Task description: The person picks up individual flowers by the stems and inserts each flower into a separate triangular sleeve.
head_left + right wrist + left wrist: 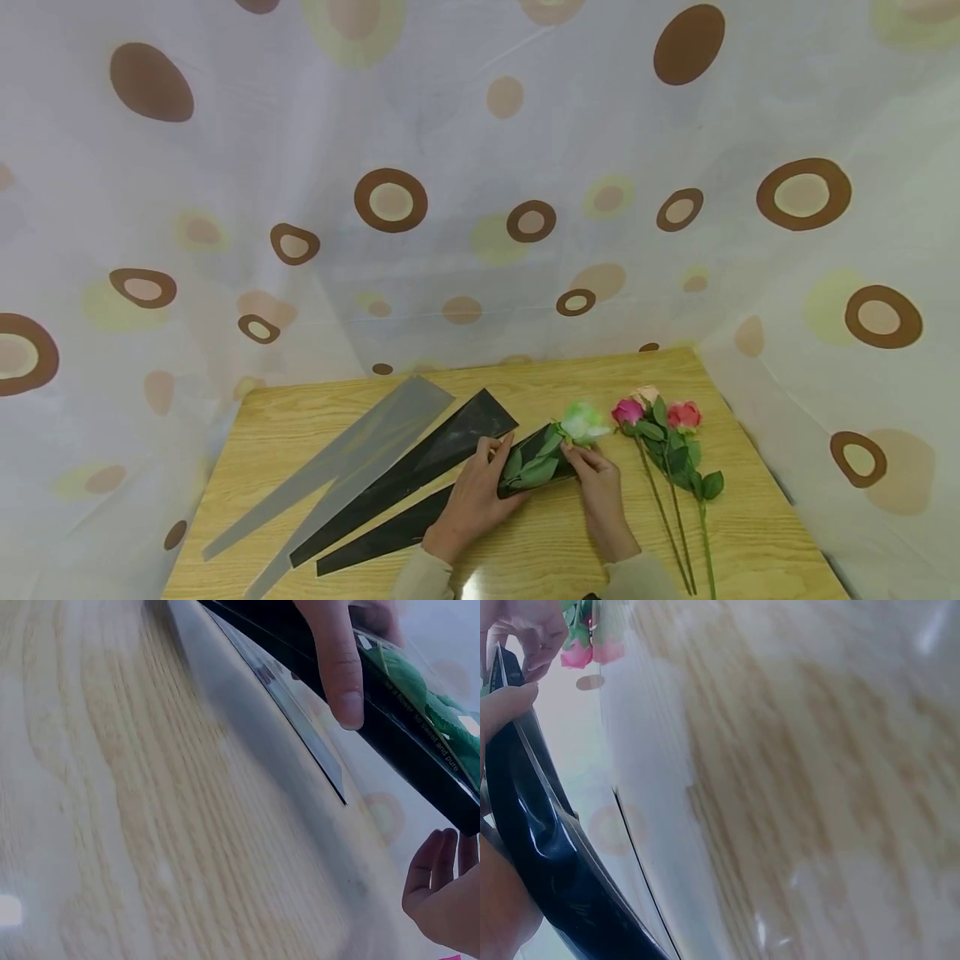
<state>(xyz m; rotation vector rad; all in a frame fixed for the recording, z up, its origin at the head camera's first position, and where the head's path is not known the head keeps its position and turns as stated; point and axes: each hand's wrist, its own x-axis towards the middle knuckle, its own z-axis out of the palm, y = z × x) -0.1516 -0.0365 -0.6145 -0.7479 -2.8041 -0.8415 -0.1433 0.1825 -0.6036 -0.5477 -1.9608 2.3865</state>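
A black flower sleeve (408,521) with a clear front lies slantwise on the table, with a white-green artificial rose (585,423) inside. Its bloom shows past the wide end, and green leaves (536,468) show through the front. My left hand (474,500) grips the sleeve at its middle, thumb (349,705) along the lower edge. At the wide end, just below the bloom, my right hand (600,492) pinches the sleeve's edge with curled fingers. Small printed lettering runs along the black side (420,742) in the right wrist view.
Another black sleeve (405,471) lies flat to the left, with grey translucent sleeves (337,458) beyond it. On the right rest several long-stemmed artificial roses, including a magenta rose (627,412) and a coral rose (684,416). A dotted curtain (465,275) surrounds the wooden table (757,533).
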